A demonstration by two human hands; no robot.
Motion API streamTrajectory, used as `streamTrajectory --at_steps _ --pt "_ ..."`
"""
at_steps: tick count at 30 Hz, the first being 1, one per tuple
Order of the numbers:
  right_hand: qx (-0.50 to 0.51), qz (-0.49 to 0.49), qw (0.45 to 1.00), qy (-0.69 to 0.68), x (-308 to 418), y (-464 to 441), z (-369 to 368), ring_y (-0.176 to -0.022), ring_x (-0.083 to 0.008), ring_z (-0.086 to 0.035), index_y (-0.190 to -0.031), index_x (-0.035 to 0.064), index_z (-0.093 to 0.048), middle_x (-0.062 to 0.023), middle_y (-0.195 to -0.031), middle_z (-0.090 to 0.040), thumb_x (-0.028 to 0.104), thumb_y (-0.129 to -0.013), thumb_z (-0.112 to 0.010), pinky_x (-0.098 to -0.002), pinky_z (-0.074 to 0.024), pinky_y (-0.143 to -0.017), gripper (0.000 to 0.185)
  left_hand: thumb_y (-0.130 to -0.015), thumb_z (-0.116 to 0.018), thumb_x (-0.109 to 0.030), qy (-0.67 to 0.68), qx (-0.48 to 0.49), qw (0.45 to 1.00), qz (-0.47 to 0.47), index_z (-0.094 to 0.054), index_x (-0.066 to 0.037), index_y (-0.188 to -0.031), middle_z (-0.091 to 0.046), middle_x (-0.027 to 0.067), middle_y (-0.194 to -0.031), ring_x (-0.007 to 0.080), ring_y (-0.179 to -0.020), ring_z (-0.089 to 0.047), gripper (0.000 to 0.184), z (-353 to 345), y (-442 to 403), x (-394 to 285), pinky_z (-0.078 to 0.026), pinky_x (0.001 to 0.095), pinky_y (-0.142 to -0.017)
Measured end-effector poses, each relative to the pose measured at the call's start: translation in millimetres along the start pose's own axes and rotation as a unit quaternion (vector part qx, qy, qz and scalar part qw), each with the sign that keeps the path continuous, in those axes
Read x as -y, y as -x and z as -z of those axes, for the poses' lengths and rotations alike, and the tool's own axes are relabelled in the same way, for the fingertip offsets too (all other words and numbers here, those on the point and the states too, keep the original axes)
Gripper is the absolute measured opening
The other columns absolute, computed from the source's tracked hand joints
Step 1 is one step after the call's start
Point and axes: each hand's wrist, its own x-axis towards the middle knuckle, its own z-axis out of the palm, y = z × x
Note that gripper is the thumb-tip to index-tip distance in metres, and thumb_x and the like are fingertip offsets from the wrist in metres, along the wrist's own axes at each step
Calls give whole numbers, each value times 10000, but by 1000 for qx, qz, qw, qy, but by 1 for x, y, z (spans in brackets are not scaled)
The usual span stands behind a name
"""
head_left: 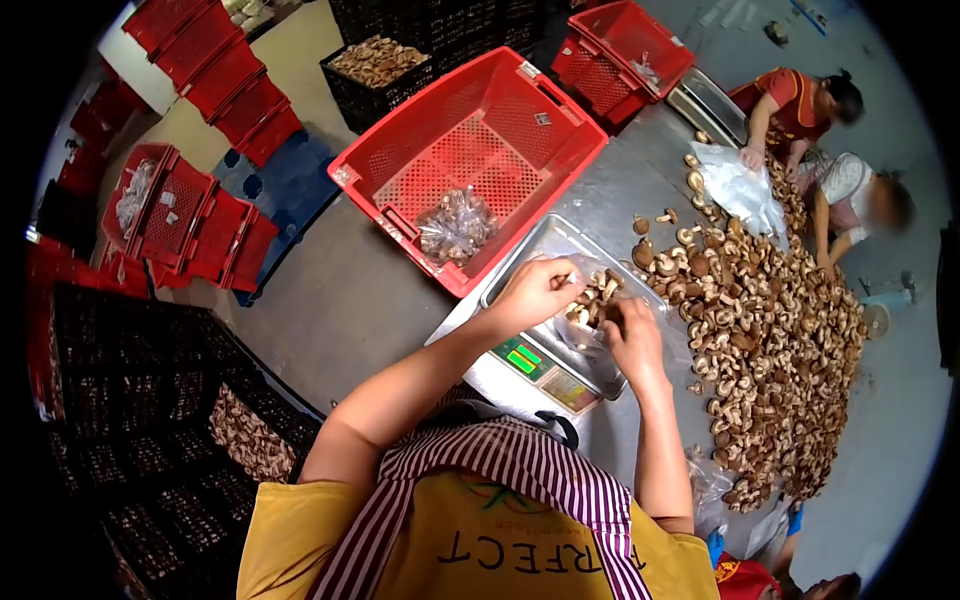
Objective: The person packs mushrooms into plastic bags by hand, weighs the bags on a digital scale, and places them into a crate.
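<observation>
A clear plastic bag with mushrooms in it rests on the metal pan of a digital scale. My left hand pinches the bag's rim on its left side. On the right side, my right hand has its fingers curled down at the bag's mouth, against the mushrooms. What its fingertips hold is hidden. The scale's display glows green below the bag.
A red crate with a bagged portion of mushrooms stands beyond the scale. A large mushroom pile covers the table at right. Two people work at its far side, another at the bottom right. Red crates and black crates are stacked left.
</observation>
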Motion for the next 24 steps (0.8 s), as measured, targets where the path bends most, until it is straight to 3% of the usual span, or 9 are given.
streamTrajectory --at_steps 6,8,10,14,16,18,20,22,24 --pt "40 38 993 103 -25 -4 -28 -1052 -342 -512 -1125 65 -623 -152 -1107 -538 125 -768 -698 -430 -458 -901 369 -830 -650 -141 46 18 998 45 -648 8 -921 -578 59 -752 113 -714 -518 174 -6 5 0 -438 285 -656" --pt "6 37 998 56 -31 -4 -18 -1006 -296 -558 -1145 72 -623 -139 -1062 -567 128 -797 -676 -393 -469 -889 357 -822 -661 -123 40 4 998 42 -650 9 -930 -582 51 -759 112 -710 -515 171 -9 4 8 -441 284 -659" --pt "43 -125 978 -161 -5 -2 28 -957 -244 -588 -1154 81 -626 -111 -1090 -603 149 -822 -661 -371 -482 -868 341 -815 -670 -112 43 -10 998 40 -650 5 -942 -578 43 -756 110 -715 -514 174 -10 5 9 -439 279 -661" --pt "1 -223 921 -318 -24 7 104 -1075 -245 -576 -1213 113 -615 -102 -1234 -590 223 -840 -665 -391 -468 -935 392 -814 -679 -119 54 2 997 57 -649 -1 -961 -538 18 -727 106 -717 -500 190 -9 3 0 -431 271 -659" --pt "-106 -190 973 -79 -60 5 120 -1137 -269 -557 -1258 120 -586 -119 -1252 -581 317 -858 -654 -432 -481 -925 451 -809 -706 -169 73 -31 997 23 -633 4 -914 -583 38 -670 93 -624 -508 215 -12 0 -3 -441 293 -584" --pt "-169 -168 957 164 -71 5 124 -1203 -276 -517 -1279 105 -572 -134 -1321 -532 262 -892 -620 -445 -442 -984 420 -818 -694 -157 84 -21 995 45 -618 -2 -874 -581 25 -659 73 -617 -497 182 -11 -2 -6 -429 273 -577" --pt "-190 -66 977 70 -70 3 129 -1181 -263 -532 -1285 91 -568 -124 -1312 -540 153 -928 -573 -402 -445 -1008 362 -818 -691 -157 81 -24 996 30 -603 -2 -839 -566 18 -629 64 -587 -481 179 -10 -3 -9 -413 268 -554" --pt "-158 -124 964 -174 -23 4 113 -1097 -251 -583 -1213 71 -607 -137 -1184 -613 173 -907 -594 -389 -479 -943 322 -818 -689 -161 77 -28 996 27 -581 -3 -792 -554 17 -609 54 -556 -468 193 -12 -5 -9 -399 277 -519" --pt "-78 -55 974 -204 7 5 89 -982 -227 -626 -1132 61 -646 -101 -1065 -662 137 -891 -598 -338 -504 -873 257 -816 -685 -151 66 -38 997 3 -576 -2 -781 -548 15 -606 50 -559 -475 188 -14 -6 -6 -395 274 -511"
